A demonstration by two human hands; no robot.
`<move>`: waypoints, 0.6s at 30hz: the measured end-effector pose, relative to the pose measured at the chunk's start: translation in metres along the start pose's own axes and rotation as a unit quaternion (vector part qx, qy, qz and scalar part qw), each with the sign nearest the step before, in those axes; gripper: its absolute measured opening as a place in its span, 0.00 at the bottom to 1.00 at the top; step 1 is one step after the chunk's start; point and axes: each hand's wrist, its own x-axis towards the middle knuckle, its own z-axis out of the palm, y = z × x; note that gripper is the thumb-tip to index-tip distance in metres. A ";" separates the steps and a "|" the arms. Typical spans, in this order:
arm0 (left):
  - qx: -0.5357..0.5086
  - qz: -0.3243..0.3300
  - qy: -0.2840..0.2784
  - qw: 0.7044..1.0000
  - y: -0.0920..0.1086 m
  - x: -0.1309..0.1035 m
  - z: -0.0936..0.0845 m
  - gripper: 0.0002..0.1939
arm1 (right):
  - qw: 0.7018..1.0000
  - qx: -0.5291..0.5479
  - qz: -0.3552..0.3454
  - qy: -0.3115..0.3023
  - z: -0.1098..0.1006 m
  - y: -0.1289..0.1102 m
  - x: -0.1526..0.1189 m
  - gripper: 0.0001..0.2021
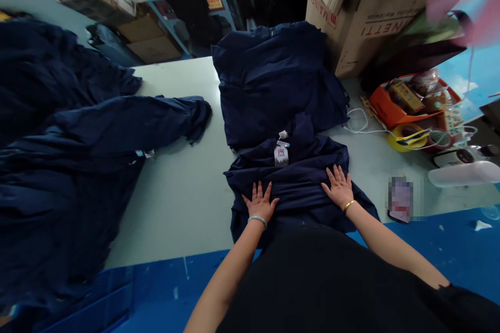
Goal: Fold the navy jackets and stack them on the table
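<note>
A navy jacket [297, 179] lies on the pale table [172, 208] right in front of me, its fabric gathered in creases. Both palms press down on it. My left hand [260, 202] rests flat on its left part, fingers spread. Farther right, my right hand [339, 186] lies on the cloth with its fingers apart too. Between and above the hands, a white hang tag [280, 156] shows near the collar. Just beyond is a folded stack of navy garments [273, 80], which the jacket's upper end touches.
More navy garments [66, 166] are heaped at the left. Cardboard boxes [367, 15] stand at the back right. An orange box [394, 109] of small items, yellow tape [406, 138], a white bottle [464, 174] and a blurred-out phone [400, 200] sit on the right side.
</note>
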 end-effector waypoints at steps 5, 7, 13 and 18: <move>0.082 0.002 0.008 0.997 -0.001 -0.001 0.004 0.37 | 0.999 0.017 0.025 -0.030 -0.010 -0.002 0.003 0.34; 0.090 0.008 0.018 0.996 -0.002 -0.001 0.006 0.37 | 0.999 0.029 0.029 -0.012 -0.023 -0.007 0.014 0.30; 0.063 0.016 0.036 0.997 -0.004 -0.002 0.009 0.36 | 0.965 0.204 -0.159 0.052 -0.065 -0.065 0.095 0.16; 0.049 0.019 0.043 0.998 -0.006 -0.004 0.009 0.34 | 0.923 0.382 -0.051 -0.006 -0.069 -0.130 0.183 0.25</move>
